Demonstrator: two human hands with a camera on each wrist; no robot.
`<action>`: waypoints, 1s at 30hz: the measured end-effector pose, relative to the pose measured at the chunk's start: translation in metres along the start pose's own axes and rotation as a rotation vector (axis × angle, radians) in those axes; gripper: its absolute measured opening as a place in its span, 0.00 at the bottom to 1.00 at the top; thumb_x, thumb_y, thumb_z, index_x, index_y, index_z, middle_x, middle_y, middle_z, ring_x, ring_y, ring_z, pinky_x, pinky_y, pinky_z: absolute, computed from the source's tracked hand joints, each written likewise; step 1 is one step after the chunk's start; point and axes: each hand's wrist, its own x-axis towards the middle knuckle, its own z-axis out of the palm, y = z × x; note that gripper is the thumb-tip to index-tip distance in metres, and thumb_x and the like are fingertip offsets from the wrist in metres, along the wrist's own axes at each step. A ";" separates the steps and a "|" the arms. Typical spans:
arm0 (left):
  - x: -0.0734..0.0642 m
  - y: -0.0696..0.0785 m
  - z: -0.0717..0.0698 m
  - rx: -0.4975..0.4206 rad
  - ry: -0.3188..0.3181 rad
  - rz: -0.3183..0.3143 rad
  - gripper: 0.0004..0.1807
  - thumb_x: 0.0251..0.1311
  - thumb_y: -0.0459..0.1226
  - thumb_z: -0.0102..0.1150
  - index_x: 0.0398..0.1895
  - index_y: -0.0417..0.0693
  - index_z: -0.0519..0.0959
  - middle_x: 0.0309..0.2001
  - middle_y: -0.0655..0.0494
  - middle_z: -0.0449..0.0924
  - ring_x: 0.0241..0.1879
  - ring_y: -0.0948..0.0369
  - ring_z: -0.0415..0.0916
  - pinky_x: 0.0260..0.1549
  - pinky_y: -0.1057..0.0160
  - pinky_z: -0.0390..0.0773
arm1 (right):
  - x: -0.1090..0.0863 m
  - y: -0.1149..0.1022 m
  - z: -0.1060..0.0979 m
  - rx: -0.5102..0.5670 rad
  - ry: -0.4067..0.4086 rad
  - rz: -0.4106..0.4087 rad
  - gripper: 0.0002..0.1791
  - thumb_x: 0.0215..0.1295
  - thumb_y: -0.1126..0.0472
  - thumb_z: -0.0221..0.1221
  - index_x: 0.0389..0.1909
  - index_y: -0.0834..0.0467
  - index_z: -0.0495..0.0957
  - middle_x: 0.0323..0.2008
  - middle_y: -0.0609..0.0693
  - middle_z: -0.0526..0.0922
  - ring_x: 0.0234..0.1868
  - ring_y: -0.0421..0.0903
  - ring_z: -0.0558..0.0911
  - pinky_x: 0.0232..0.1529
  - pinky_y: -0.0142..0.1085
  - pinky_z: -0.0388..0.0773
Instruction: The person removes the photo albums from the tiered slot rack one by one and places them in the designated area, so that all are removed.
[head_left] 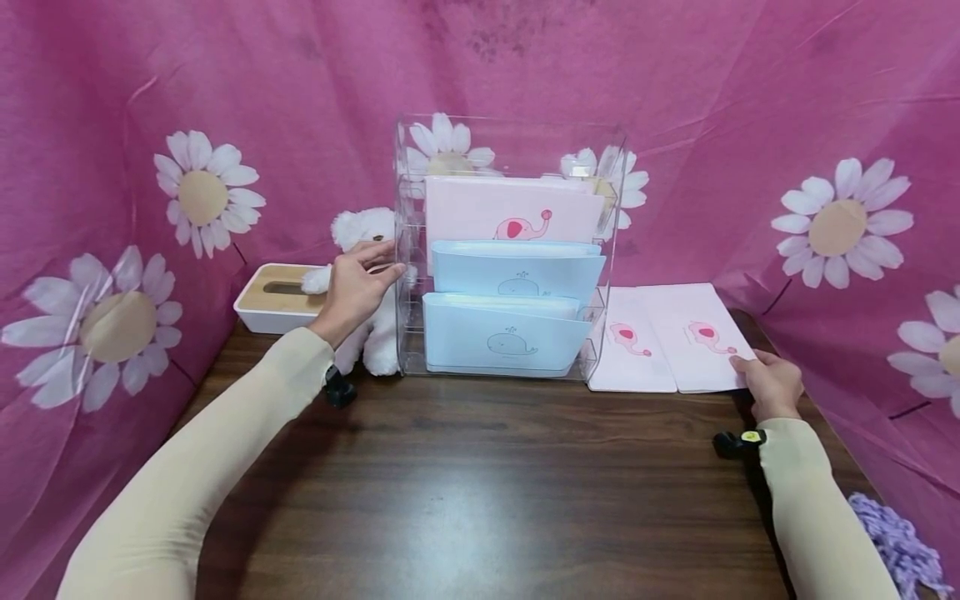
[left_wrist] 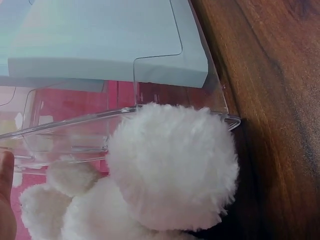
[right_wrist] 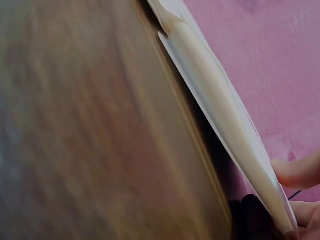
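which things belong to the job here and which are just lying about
Likely for the job:
clear rack
blue whale folders
pink elephant folder inside the rack
pink elephant folders beside it

Likely lying about:
plush toy
wood-topped box
purple yarn item

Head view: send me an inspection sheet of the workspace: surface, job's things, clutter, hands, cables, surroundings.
Surface: dark wood-grain table, glare at the near middle.
Job's things: clear rack, upright, holding a pink folder above two blue folders; inner pink folder and outer pink folder to its right.
Clutter: white plush toy and wood-lidded box left of the rack; purple yarn-like item at the lower right.
Hands: left hand at the rack's left side, grip unclear; right hand pinches the outer pink folder's near right corner.
Cables: nothing seen.
Surroundings: pink daisy-print cloth behind and on both sides.
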 end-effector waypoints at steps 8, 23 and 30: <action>-0.001 -0.004 0.000 -0.021 -0.003 -0.008 0.25 0.62 0.31 0.67 0.64 0.39 0.78 0.61 0.41 0.79 0.61 0.48 0.81 0.59 0.68 0.82 | -0.001 0.001 -0.006 -0.244 -0.045 -0.119 0.37 0.69 0.42 0.54 0.73 0.58 0.67 0.74 0.67 0.65 0.70 0.63 0.61 0.30 0.31 0.70; 0.001 -0.005 0.001 -0.019 0.014 -0.046 0.24 0.61 0.34 0.68 0.62 0.43 0.81 0.56 0.41 0.85 0.56 0.54 0.83 0.56 0.68 0.83 | -0.009 -0.041 -0.007 -0.009 0.092 -0.163 0.34 0.66 0.48 0.63 0.73 0.48 0.70 0.62 0.34 0.82 0.67 0.35 0.75 0.77 0.33 0.63; 0.001 -0.004 0.000 -0.023 0.013 -0.061 0.23 0.61 0.36 0.69 0.61 0.44 0.81 0.54 0.41 0.86 0.55 0.55 0.83 0.56 0.68 0.83 | -0.037 -0.102 -0.004 0.657 0.009 -0.244 0.32 0.61 0.71 0.66 0.68 0.55 0.73 0.42 0.35 0.80 0.47 0.31 0.80 0.43 0.14 0.79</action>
